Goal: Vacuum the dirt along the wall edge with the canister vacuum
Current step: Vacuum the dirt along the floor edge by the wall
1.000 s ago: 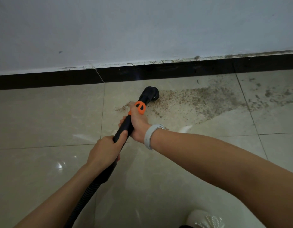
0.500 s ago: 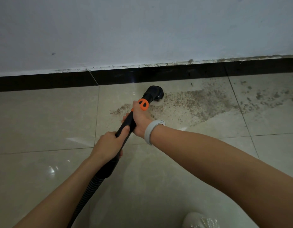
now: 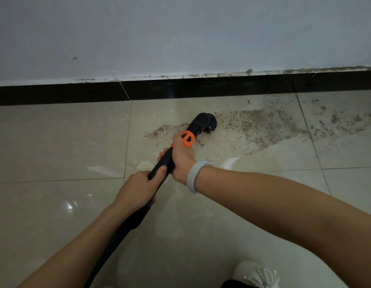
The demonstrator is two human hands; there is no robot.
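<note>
Tiled floor (image 3: 55, 142) by wall: both hands' grip wrapped vacuum wand (image 3: 162, 163); brush head (image 3: 205, 121) amid dirt (image 3: 263, 125), most remained rightward.

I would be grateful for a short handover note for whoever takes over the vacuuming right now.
Right hand grips the vacuum wand just below its orange collar; left hand grips it lower, above the ribbed hose.
Brush nozzle sits on the floor at the left end of the dirt patch.
Done: tiles left of the nozzle look mostly clean, bar a small pile.
Left: the patch stretching right, scattered bits beyond, and grime along the skirting.
</note>
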